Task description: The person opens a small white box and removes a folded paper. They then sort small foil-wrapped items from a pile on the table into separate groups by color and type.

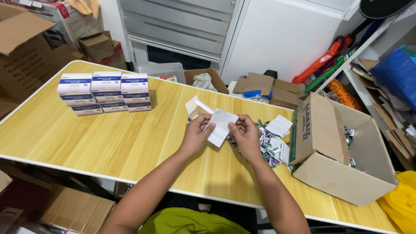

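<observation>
My left hand (pixel 196 135) and my right hand (pixel 246 138) both pinch a folded white paper leaflet (pixel 221 125) above the yellow wooden table (pixel 108 138). Just behind the leaflet stands a small open white carton (pixel 197 109) with its flap up. A heap of small purple, green and white blister strips (pixel 271 147) lies to the right of my right hand, with more white leaflets (pixel 279 125) beside it.
A stack of white and purple medicine boxes (pixel 106 93) stands at the table's far left. A large open cardboard box (pixel 342 147) with strips inside sits at the right edge. Cardboard boxes, shelves, a grey cabinet and a yellow bag (pixel 401 203) surround the table.
</observation>
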